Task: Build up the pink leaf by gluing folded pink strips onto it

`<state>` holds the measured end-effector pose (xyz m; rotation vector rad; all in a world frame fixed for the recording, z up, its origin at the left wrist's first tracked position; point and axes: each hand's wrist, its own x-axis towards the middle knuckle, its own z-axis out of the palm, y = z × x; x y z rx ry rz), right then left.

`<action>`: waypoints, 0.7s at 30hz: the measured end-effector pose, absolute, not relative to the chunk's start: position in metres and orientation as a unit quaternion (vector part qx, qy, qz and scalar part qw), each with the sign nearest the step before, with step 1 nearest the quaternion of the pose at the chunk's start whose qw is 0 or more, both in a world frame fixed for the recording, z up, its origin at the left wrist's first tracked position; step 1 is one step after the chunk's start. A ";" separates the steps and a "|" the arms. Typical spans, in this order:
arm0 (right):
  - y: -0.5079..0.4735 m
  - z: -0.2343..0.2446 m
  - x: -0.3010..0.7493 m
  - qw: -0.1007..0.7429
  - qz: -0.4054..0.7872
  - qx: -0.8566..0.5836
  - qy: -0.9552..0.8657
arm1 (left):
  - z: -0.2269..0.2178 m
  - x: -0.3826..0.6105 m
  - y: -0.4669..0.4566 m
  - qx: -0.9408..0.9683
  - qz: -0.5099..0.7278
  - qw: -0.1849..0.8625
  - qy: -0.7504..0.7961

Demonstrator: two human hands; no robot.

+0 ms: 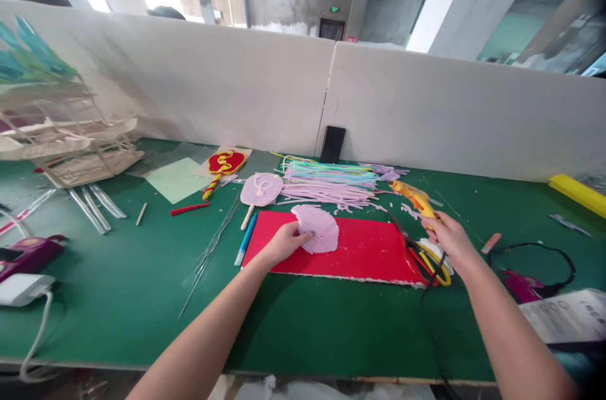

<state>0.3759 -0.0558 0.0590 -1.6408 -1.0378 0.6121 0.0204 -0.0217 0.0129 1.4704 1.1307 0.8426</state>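
Observation:
My left hand (284, 242) pinches the left edge of a pale pink fan-shaped piece (318, 229) that lies on a red board (369, 248). My right hand (449, 239) is wrapped round the handle of a yellow glue gun (414, 197), whose nozzle points up and left over the table. Its black cord runs down past the board's right end. Yellow-handled scissors (433, 264) lie just under the right hand.
Bundles of pink, blue and green strips (326, 182) lie behind the board. A pink paddle fan (260, 190), a blue pen (246, 239), thin wires (211, 248), a red and yellow ornament (225, 163), a wooden model (71, 141) and purple glue guns (26, 252) sit around. A white partition backs the green table (123, 286).

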 end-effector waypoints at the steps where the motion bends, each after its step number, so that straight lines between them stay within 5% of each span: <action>1: -0.058 0.059 0.369 0.531 0.290 -0.671 -0.429 | 0.013 0.021 -0.022 0.607 0.357 0.534 0.468; 9: -0.084 0.082 0.295 0.566 0.603 -0.434 -0.357 | 0.018 0.019 -0.021 0.499 0.414 0.623 0.439; 21: -0.070 0.087 0.264 0.564 0.591 -0.423 -0.392 | 0.018 0.015 -0.019 0.385 0.455 0.710 0.375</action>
